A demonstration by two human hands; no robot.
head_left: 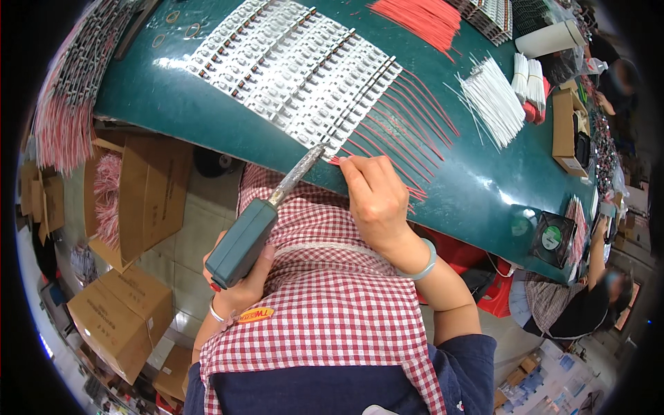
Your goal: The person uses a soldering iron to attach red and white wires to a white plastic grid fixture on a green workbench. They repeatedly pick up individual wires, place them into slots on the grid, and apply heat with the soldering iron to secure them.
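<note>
My left hand (pixel 250 282) is wrapped round a dark green soldering gun (pixel 241 242). Its metal barrel points up and away, with the tip at the near corner of a white circuit board panel (pixel 294 69). Close beside that tip, my right hand (pixel 379 197) pinches the end of a red wire (pixel 337 160) against the panel's edge. A row of other red wires (pixel 415 111) trails off the panel's right side, each meeting the board at one end. The exact contact between tip, wire and board is too small to tell.
On the green table (pixel 159 100) lie a red wire bundle (pixel 422 21), white wires (pixel 494 100), a white roll (pixel 550 39) and a small black fan (pixel 553 237). Finished-looking wired strips (pixel 72 97) hang at the left. Cardboard boxes (pixel 155 197) stand below. Another person (pixel 574 304) sits at right.
</note>
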